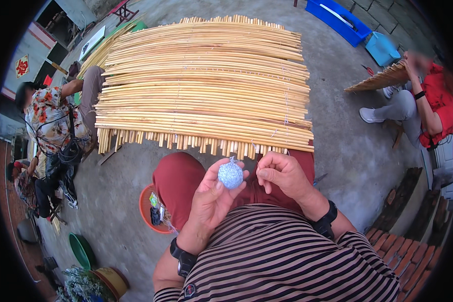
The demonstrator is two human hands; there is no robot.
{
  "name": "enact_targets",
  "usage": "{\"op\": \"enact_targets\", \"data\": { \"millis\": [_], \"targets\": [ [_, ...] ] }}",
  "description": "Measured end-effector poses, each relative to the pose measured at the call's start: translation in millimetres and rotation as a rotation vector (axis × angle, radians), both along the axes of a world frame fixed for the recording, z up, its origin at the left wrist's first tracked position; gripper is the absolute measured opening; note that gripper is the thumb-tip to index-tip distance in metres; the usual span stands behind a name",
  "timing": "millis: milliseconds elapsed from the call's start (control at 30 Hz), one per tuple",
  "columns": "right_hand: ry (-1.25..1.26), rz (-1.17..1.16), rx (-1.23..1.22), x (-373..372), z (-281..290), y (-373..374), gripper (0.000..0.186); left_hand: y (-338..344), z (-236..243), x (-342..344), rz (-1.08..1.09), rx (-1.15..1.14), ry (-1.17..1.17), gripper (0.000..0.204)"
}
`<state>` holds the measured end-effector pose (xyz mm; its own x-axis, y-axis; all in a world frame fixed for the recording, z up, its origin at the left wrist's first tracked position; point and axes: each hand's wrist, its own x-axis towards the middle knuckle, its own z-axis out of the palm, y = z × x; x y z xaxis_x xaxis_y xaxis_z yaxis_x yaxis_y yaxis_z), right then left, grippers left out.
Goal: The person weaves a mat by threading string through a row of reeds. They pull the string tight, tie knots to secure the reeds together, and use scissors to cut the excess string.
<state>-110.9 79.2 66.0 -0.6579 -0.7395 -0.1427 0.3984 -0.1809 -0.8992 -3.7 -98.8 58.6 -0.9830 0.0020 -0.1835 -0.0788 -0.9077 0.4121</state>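
My left hand (211, 196) holds a small ball of pale blue and white thread (230, 174) between thumb and fingers, above my lap. To its right, my right hand (283, 173) is closed in a pinch with thumb against forefinger. Something thin seems to stick out at its fingertips, too fine to make out. Just beyond both hands lies a wide mat of straw-coloured reed stalks (201, 85), laid side by side, with thin threads crossing them. More stalks running the other way show their cut ends under its near edge.
An orange basket (147, 209) with small items stands left of my knee. A person in a floral shirt (55, 118) sits at left, another in red (438, 100) holds a reed mat (380, 78) at right. A blue tub (340, 22) and light-blue bin (382, 49) stand far right.
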Motion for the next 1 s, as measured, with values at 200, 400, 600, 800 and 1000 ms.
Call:
{"op": "enact_targets", "data": {
  "millis": [200, 400, 600, 800, 1000],
  "targets": [
    [0.118, -0.099, 0.036, 1, 4, -9, 0.016, -1, 2, -2, -0.171, 0.022, 0.064, 0.053],
    [0.063, 0.268, 0.309, -11, 5, -7, 0.011, -8, -7, 6, -0.313, 0.007, 0.088, 0.052],
    [-0.115, 0.109, -0.155, -17, -1, 7, 0.019, -25, -28, 29, -0.233, 0.119, 0.061, 0.05],
    [-0.065, 0.099, -0.434, -19, 12, 20, 0.021, -33, -47, 45, -0.132, 0.127, 0.084, 0.043],
    [0.001, 0.033, -0.314, -19, -1, 45, 0.022, -29, -48, 44, -0.138, 0.167, 0.116, 0.036]
  ]
}}
